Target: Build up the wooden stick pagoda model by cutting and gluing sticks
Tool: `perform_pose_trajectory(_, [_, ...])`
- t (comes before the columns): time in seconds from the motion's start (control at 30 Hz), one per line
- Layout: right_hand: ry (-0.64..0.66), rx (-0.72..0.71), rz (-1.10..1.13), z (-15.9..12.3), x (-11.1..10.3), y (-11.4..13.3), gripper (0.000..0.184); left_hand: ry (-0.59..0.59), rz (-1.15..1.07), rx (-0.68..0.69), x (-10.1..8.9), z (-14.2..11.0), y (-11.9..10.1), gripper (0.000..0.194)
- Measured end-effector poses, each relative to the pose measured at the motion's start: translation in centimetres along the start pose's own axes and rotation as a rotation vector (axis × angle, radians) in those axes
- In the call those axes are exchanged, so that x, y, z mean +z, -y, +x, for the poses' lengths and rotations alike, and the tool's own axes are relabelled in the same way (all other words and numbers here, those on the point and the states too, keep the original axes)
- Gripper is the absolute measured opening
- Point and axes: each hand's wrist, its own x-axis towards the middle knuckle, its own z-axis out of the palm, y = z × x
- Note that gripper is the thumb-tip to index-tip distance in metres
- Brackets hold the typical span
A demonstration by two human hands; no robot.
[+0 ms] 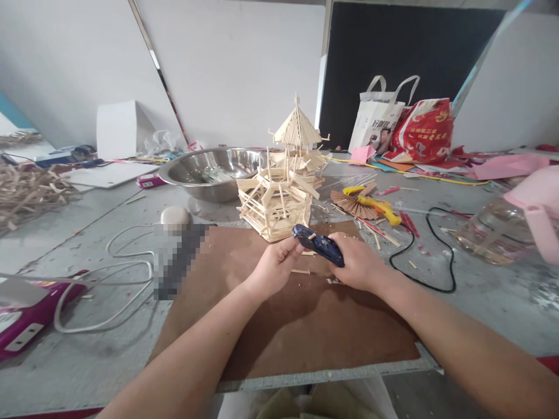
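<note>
My right hand is closed around a dark blue tool, probably cutters or a glue gun, held just above the brown mat. My left hand is pinched shut close to the tool's tip; a small wooden stick seems to be between its fingers, but it is too small to be sure. Right behind both hands stands a pagoda-like model built from thin wooden sticks. Short stick offcuts lie on the mat by my hands.
A steel bowl sits behind the model. A yellow tool and a black cable lie to the right, a clear jug with pink handle further right. White cable and a pink device at left. Bags at back.
</note>
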Motion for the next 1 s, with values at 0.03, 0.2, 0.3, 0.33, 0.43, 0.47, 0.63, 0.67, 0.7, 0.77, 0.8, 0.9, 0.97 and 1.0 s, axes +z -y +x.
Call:
perform_pose_trajectory(0.03, [0.002, 0.007, -0.007, -0.01, -0.03, 0.04, 0.028, -0.01, 0.021, 0.004, 0.03, 0.01, 0.04, 0.03])
perform_pose_trajectory(0.2, [0.007, 0.044, -0.036, -0.11, -0.18, 0.23, 0.026, -0.048, 0.132, 0.042, 0.13, -0.03, -0.03, 0.025])
perform_pose_trajectory(0.3, [0.014, 0.053, -0.044, -0.16, -0.27, 0.31, 0.025, -0.051, 0.181, 0.06, 0.15, -0.13, -0.13, 0.022])
perform_pose_trajectory(0.33, [0.017, 0.057, -0.047, -0.17, -0.3, 0.34, 0.024, -0.052, 0.192, 0.065, 0.16, -0.16, -0.14, 0.022])
perform_pose_trajectory(0.43, [0.023, 0.067, -0.056, -0.18, -0.38, 0.45, 0.024, -0.057, 0.226, 0.072, 0.19, -0.23, -0.08, 0.021])
perform_pose_trajectory(0.47, [0.024, 0.07, -0.056, -0.17, -0.41, 0.48, 0.023, -0.06, 0.238, 0.073, 0.2, -0.24, -0.06, 0.021])
perform_pose_trajectory(0.63, [0.032, 0.067, -0.06, -0.02, -0.47, 0.3, 0.023, -0.076, 0.298, 0.083, 0.26, -0.29, 0.13, 0.02])
perform_pose_trajectory(0.67, [0.037, 0.063, -0.063, 0.04, -0.46, 0.2, 0.024, -0.075, 0.316, 0.083, 0.27, -0.3, 0.19, 0.021])
perform_pose_trajectory(0.7, [0.042, 0.062, -0.065, 0.11, -0.44, 0.09, 0.025, -0.074, 0.337, 0.082, 0.27, -0.3, 0.26, 0.021])
perform_pose_trajectory(0.77, [0.049, 0.063, -0.059, 0.22, -0.39, -0.11, 0.027, -0.071, 0.382, 0.071, 0.28, -0.31, 0.4, 0.021])
perform_pose_trajectory(0.8, [0.048, 0.063, -0.05, 0.26, -0.37, -0.17, 0.029, -0.073, 0.4, 0.06, 0.28, -0.32, 0.46, 0.021])
perform_pose_trajectory(0.9, [0.037, 0.058, -0.004, 0.27, -0.32, -0.18, 0.035, -0.094, 0.424, 0.023, 0.3, -0.34, 0.55, 0.021])
perform_pose_trajectory(0.97, [0.04, 0.056, 0.026, 0.25, -0.29, -0.13, 0.039, -0.109, 0.423, 0.011, 0.31, -0.38, 0.58, 0.023])
perform_pose_trajectory(1.0, [0.043, 0.052, 0.038, 0.25, -0.27, -0.11, 0.041, -0.113, 0.424, 0.015, 0.31, -0.41, 0.59, 0.024])
